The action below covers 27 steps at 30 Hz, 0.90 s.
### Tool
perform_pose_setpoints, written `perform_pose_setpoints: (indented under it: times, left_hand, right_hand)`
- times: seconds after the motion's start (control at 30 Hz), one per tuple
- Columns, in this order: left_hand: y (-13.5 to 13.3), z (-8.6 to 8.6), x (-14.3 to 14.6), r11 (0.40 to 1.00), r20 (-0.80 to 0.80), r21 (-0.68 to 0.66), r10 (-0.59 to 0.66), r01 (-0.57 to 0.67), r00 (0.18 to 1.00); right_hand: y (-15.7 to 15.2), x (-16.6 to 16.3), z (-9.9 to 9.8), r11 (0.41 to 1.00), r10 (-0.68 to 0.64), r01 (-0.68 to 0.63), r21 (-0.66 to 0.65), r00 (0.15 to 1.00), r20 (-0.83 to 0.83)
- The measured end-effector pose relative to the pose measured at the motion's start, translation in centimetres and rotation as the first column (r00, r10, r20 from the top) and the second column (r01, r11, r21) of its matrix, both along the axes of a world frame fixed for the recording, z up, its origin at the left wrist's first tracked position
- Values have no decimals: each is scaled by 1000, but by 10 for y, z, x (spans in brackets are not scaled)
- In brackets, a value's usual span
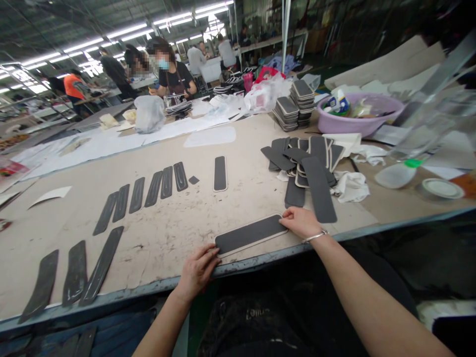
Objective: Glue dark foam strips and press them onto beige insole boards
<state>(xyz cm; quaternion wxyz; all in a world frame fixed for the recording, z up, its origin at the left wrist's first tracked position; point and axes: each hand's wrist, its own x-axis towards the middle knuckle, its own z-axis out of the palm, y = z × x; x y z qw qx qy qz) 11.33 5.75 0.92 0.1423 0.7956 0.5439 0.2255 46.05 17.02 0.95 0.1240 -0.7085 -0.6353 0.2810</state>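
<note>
A long dark grey strip with a pale border (253,235) lies near the table's front edge, tilted slightly up to the right. My left hand (199,267) has its fingers closed at the strip's left end. At the other end, my right hand (300,223) pinches the corner between thumb and fingertips. Just beyond my right hand is a loose pile of grey pieces (297,153), some pale-edged, with one long plain grey strip (319,189) slanting toward me. A shorter pale-edged strip (220,173) stands apart in the middle of the table.
Several shiny dark strips (137,194) are spread on the left of the table (167,253), with longer ones (76,272) nearer me. Stacked grey pieces (303,101) and a purple basin (359,116) stand at the back right. A white cloth (353,187) lies beside the pile. A masked person (173,74) sits across.
</note>
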Motion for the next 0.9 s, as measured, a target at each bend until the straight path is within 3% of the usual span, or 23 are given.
perform_pose_setpoints:
  times: [0.2, 0.57, 0.9]
  left_hand:
    - [4, -8, -2, 995, -38, 89, -40, 43, 998]
    - [4, -14, -4, 996, -32, 85, 7, -4, 999]
    - [9, -25, -14, 988, -43, 142, -55, 61, 998]
  right_hand:
    - [-2, -1, 2, 1000, -10, 10, -20, 1000, -12]
    - [-2, -4, 4, 998, -51, 49, -32, 998, -35]
    - [-1, -6, 4, 998, -65, 65, -2, 998, -17]
